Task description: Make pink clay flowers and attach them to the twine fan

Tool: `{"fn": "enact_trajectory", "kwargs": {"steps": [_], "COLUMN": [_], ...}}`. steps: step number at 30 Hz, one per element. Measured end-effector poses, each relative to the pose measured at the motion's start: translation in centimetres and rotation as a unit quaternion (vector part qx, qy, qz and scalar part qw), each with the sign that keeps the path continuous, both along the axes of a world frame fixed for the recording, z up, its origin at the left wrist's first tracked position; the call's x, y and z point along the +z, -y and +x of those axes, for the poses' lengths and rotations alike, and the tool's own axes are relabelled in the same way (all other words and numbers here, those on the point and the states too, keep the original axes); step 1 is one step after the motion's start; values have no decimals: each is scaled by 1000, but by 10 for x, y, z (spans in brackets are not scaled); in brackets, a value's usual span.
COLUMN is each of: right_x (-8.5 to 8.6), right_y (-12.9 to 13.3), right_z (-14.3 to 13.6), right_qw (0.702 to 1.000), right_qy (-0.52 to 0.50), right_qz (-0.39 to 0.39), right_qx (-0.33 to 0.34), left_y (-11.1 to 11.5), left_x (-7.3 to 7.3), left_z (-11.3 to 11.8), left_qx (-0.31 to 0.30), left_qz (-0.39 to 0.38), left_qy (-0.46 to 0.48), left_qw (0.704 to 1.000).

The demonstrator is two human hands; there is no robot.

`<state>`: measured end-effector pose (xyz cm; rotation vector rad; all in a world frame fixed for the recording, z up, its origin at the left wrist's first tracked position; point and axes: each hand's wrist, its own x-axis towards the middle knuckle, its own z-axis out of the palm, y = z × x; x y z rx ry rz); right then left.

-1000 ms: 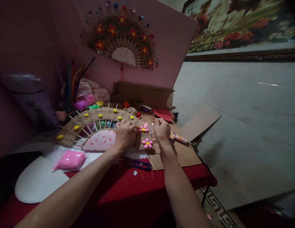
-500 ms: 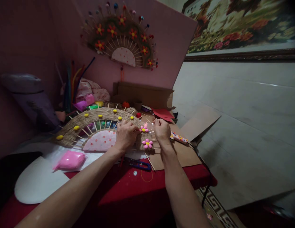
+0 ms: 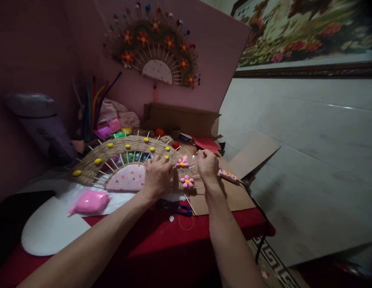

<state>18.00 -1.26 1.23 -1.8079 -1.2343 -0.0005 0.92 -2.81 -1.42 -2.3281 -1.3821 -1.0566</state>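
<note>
A half-round fan of twine wound over wooden sticks [image 3: 86, 168] lies on the table, with yellow clay dots along its band. On its right end sit two pink flowers with yellow centres, an upper flower [image 3: 182, 163] and a lower flower [image 3: 187, 181]. My left hand [image 3: 158, 176] is on the fan's right part, fingers bent over the band beside the upper flower and partly hidden. Just right of the flowers, my right hand [image 3: 207, 164] is raised with fingers pinched together. Whatever it holds is too small to make out.
A bag of pink clay [image 3: 90, 201] and a white half-disc [image 3: 54, 228] lie at the left front. Blue thread snips [image 3: 181, 209] lie near the red table edge. A patterned glue gun [image 3: 227, 175] rests on cardboard [image 3: 233, 196] at right. A finished fan [image 3: 157, 72] hangs behind.
The left hand has shifted slightly along the band, showing a yellow dot by its fingers. My right hand stays pinched in nearly the same place. The view has moved a little.
</note>
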Motion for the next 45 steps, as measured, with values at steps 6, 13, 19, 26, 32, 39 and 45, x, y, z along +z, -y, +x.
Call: {"fn": "enact_trajectory", "kwargs": {"steps": [6,13,19,26,32,39,45], "right_x": [-2,-3,-1,-2,-1,1,0], "right_y": [-1,-1,0,0,1,2,1], "right_z": [-1,-1,-1,-1,-1,-2,-2], "right_qw": [1000,1000,1000,1000,1000,1000,1000], "right_qy": [-8,-16,-20,-13,-10,-19,-17], "right_qz": [2,1,1,-3,-4,-4,3], "right_qx": [1,5,8,7,6,10,12], "left_y": [6,5,4,8,8,9,9], "left_x": [-5,-4,-4,-3,-3,-2,-2], "left_z": [5,7,3,4,4,4,6], "left_qx": [16,6,1,-7,0,6,-9], "left_qz": [-17,-32,-14,17,12,12,7], "left_qy": [-39,-57,-31,-79,-99,-99,-101], "left_qw": [999,998,999,997,995,995,995]}}
